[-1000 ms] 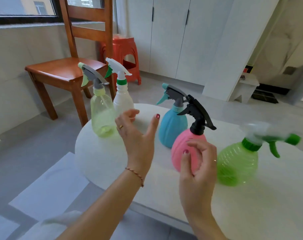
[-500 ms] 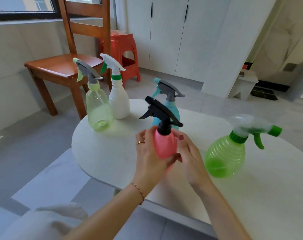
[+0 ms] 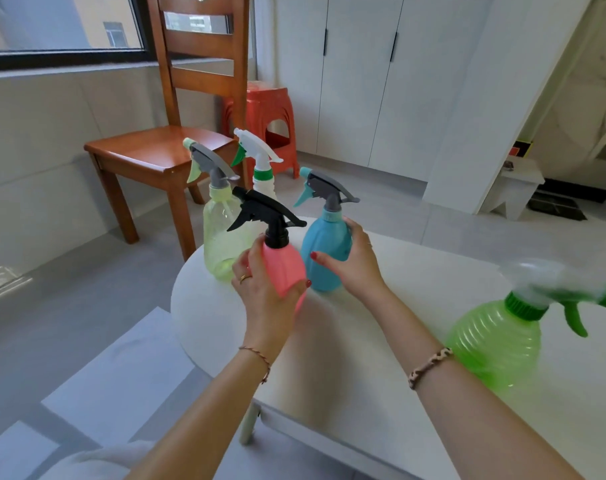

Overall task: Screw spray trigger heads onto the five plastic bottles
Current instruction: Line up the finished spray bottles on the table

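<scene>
My left hand [image 3: 260, 289] grips the pink bottle [image 3: 286, 268], which is tilted and carries a black trigger head [image 3: 265, 213]. My right hand [image 3: 353, 261] is wrapped around the blue bottle [image 3: 324, 251], upright with a grey and teal trigger head [image 3: 324, 188]. Behind them stand a pale yellow-green bottle [image 3: 220, 233] with a grey trigger and a white bottle [image 3: 263, 183] with a white and green trigger, partly hidden. A bright green ribbed bottle [image 3: 495, 344] with a clear and green trigger head stands at the right. All are on the white table [image 3: 346, 341].
A wooden chair [image 3: 163, 150] stands just beyond the table's left end, with an orange plastic stool [image 3: 270, 112] behind it. White cabinets line the back wall. A small white step stool [image 3: 516, 185] sits on the floor at the right.
My right hand has left the pink bottle and closed on the blue bottle. My left hand now holds the pink bottle alone, moved left toward the yellow-green one. The camera has tilted upward.
</scene>
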